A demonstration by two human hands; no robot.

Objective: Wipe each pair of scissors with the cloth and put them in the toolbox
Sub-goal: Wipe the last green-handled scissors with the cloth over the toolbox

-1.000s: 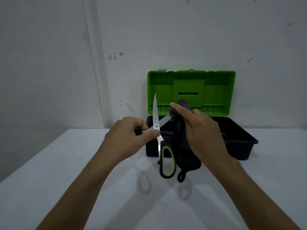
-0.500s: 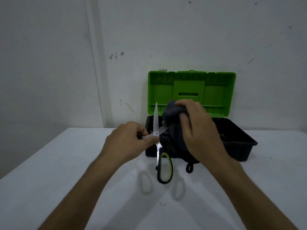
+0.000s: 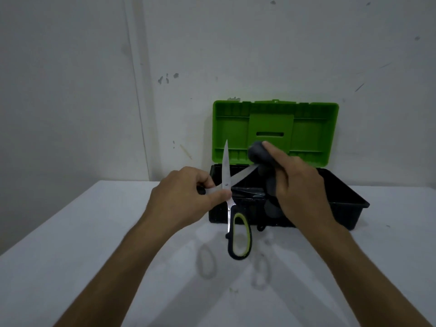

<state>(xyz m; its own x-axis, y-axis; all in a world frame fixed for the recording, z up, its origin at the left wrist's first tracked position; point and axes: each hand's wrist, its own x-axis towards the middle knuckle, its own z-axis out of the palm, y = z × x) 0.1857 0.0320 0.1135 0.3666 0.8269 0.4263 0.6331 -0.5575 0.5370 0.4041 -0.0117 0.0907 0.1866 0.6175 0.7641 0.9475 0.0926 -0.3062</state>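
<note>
White table (image 3: 94,232): left hand (image 3: 181,204) grips scissors (image 3: 227,185), right hand (image 3: 299,190) cloth (image 3: 259,153).

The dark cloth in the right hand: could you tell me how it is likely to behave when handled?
The dark cloth is probably soft and floppy: it bunches around one blade of the scissors under the right hand. It likely weighs little, since its loose end hangs limp below the hand. It seems unlikely to slip, being fabric.

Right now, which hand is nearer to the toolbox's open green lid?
Right. The right hand, wrapping the cloth around a scissor blade, overlaps the green lid's lower edge. The left hand holds the scissors lower, to the left.
</note>
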